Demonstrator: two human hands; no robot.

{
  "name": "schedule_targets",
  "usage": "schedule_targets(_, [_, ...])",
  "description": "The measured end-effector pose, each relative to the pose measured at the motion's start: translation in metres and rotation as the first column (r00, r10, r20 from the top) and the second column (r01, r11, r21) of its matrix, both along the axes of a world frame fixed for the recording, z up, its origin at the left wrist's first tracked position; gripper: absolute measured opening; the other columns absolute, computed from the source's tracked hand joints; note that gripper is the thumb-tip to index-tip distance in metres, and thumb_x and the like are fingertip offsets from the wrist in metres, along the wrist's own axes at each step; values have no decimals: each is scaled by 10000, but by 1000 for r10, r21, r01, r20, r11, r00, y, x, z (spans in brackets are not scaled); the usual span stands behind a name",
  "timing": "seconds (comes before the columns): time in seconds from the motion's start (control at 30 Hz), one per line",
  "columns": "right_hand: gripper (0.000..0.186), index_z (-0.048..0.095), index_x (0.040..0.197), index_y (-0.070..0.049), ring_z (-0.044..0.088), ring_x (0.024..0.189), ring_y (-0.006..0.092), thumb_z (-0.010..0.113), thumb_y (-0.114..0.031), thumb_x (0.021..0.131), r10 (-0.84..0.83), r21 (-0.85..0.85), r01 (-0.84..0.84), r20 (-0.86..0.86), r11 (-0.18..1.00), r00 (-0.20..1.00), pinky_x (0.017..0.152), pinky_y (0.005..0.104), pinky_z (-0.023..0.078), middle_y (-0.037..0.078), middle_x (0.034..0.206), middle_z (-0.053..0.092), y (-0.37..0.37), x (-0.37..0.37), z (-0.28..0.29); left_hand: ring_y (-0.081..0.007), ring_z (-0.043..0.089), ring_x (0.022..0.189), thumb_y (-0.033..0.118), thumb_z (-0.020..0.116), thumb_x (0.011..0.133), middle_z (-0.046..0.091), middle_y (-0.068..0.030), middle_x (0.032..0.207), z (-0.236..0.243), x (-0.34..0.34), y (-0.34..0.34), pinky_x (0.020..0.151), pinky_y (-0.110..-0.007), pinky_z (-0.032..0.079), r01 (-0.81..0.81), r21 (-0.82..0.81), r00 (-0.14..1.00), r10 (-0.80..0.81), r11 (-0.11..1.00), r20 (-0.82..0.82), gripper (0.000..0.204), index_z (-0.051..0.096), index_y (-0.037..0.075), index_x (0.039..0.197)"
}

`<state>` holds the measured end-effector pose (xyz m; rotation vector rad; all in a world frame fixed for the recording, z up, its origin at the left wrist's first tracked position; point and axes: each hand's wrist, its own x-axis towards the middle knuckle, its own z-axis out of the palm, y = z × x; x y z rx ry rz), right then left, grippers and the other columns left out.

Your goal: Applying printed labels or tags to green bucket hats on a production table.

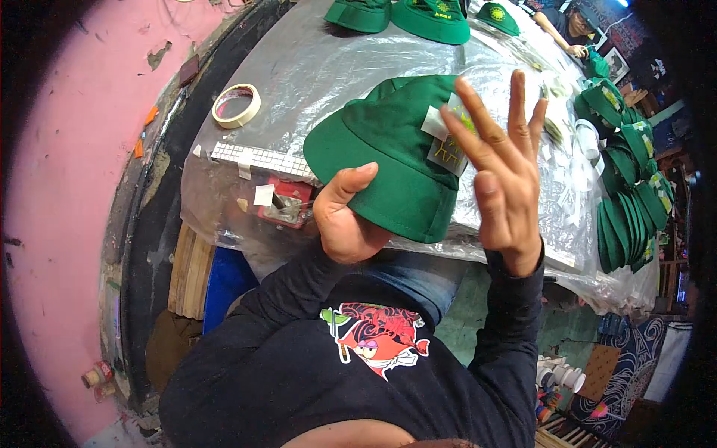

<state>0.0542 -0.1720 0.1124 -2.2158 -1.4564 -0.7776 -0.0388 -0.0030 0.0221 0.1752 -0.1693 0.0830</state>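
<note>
A green cloth cap (392, 153) is held up over the table by my left hand (347, 216). The thumb lies on top of the brim and the other fingers are hidden beneath it. On the cap's front is a yellow emblem, with a pale translucent patch (447, 153) and a small white piece around it. My right hand (504, 172) is raised beside the emblem with its fingers spread, holding nothing that I can see. It partly covers the patch, and I cannot tell whether a fingertip touches it.
The table (299, 82) is covered in clear plastic. A tape roll (237, 106), a white gridded strip (261, 160) and a red-based metal tool (287, 203) lie at the left. More green caps (432, 19) sit at the far edge, with stacked caps (627, 216) at right. Another person (571, 30) works at the far right.
</note>
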Motion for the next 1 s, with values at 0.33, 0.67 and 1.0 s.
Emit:
schedule_targets(0.33, [441,673,1284,-66,335,1502,390,421,-331,1038,27,-25,-29,-90,999,996,1199,656,-56,94,1353,662,7,0,-9,-329,657,1160,216,544,970,638,-208,1303,-15,1,-6,1038,-472,508,2,55,999,-4,999,43,510,494,-88,1377])
schedule_targets(0.67, [754,685,1122,-131,688,1016,333,779,-740,688,90,329,-211,346,920,934,762,436,550,84,1082,670,-4,-23,-45,-325,620,1212,442,501,1023,629,-172,1333,7,14,20,1076,-499,460,-38,-39,978,45,999,204,621,483,-33,1424])
schedule_targets(1.0, [312,767,1074,-110,709,939,239,719,-61,769,80,208,-168,375,964,924,644,304,562,64,960,688,9,-29,-58,-333,640,1154,542,480,1017,642,-188,1298,8,14,-13,1033,-483,488,-295,-1,885,274,955,378,696,502,-39,1400])
